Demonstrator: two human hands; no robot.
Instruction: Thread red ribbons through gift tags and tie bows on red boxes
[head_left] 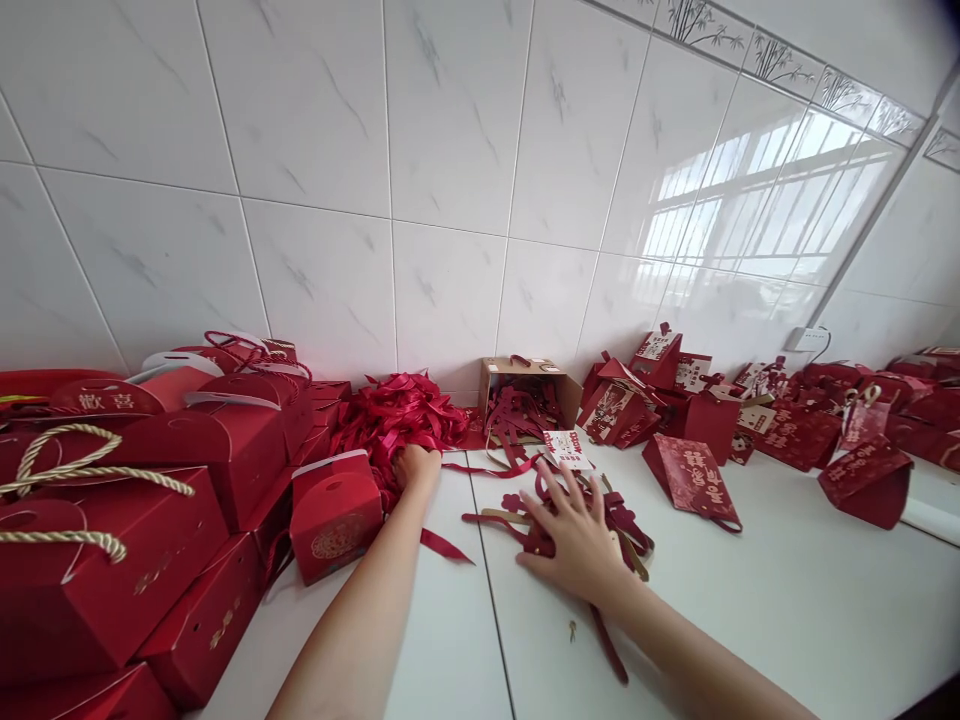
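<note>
My left hand (417, 466) is at the near edge of a heap of shiny red ribbons (409, 410), its fingers curled into them and partly hidden. A small red gift box (337, 520) stands beside it on the left. To the right, my right hand (577, 535) lies with its fingers spread over a loose pile of dark red and gold paper straps (630, 520), some with flower-shaped ends. A white printed card (568, 450) lies just beyond those fingers. One ribbon end (448, 547) trails across the white table (465, 640) between my arms.
Stacked red gift boxes (180, 580), some with gold rope handles (67, 460), fill the left side. An open cardboard box (529, 390) full of dark red straps stands against the tiled wall (450, 150). Folded red boxes (690, 480) are spread along the right.
</note>
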